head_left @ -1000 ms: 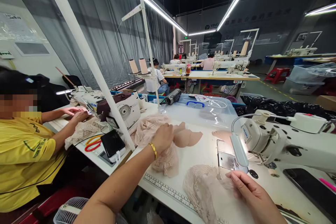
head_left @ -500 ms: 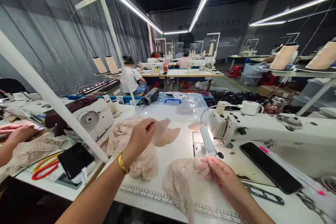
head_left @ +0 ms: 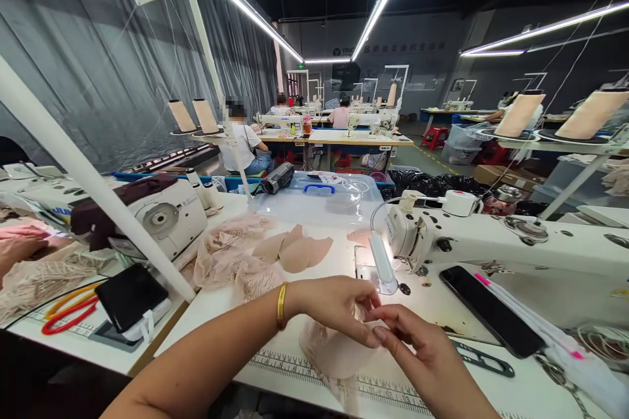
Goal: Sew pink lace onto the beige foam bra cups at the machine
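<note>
My left hand (head_left: pixel 339 308), with a gold bangle at the wrist, meets my right hand (head_left: pixel 417 340) in front of the sewing machine (head_left: pixel 481 242). The fingers of both are pinched together at the edge of a beige fabric piece (head_left: pixel 344 357). Beneath it sheer beige lace (head_left: pixel 310 334) hangs down over the table edge and across the printed ruler (head_left: pixel 393 391). My left hand hides part of the cloth. Smooth beige cut pieces (head_left: pixel 304 252) lie beyond my hands, beside a bunched pile of lace (head_left: pixel 221 255). The machine's lamp (head_left: pixel 382 262) shines near the needle area.
A black phone (head_left: pixel 491 311) and a dark flat metal tool (head_left: pixel 484 359) lie on the right. To the left are a white post (head_left: pixel 98 177), a black device (head_left: pixel 130 294) and red-handled scissors (head_left: pixel 71 314). A clear plastic bin (head_left: pixel 319 206) stands behind the table. A person (head_left: pixel 243 144) sits farther back.
My left hand has moved right and down from the cut pieces to my right hand, bringing a smooth beige piece onto the lace. A co-worker's hand at the far left has gone from view.
</note>
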`<move>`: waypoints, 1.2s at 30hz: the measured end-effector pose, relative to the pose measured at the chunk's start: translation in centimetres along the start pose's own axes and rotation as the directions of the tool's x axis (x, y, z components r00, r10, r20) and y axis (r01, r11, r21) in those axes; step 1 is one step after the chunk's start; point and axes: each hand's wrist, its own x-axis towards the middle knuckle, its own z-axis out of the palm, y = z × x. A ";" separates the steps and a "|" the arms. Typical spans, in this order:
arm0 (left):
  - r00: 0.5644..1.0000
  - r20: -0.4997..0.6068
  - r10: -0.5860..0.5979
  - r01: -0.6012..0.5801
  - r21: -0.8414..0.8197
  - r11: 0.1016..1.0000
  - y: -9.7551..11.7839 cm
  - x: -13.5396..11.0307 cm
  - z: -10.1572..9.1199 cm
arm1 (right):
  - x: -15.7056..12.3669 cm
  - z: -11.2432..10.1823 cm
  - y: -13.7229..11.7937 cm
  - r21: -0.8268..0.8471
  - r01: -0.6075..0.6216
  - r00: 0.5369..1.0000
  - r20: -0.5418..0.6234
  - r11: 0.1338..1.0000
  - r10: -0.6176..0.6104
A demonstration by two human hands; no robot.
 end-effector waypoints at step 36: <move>0.881 -0.169 0.443 -0.116 0.829 0.547 -8.5 5.9 4.4 | 5.3 -5.3 8.1 -0.515 0.574 0.814 0.445 0.637 -0.374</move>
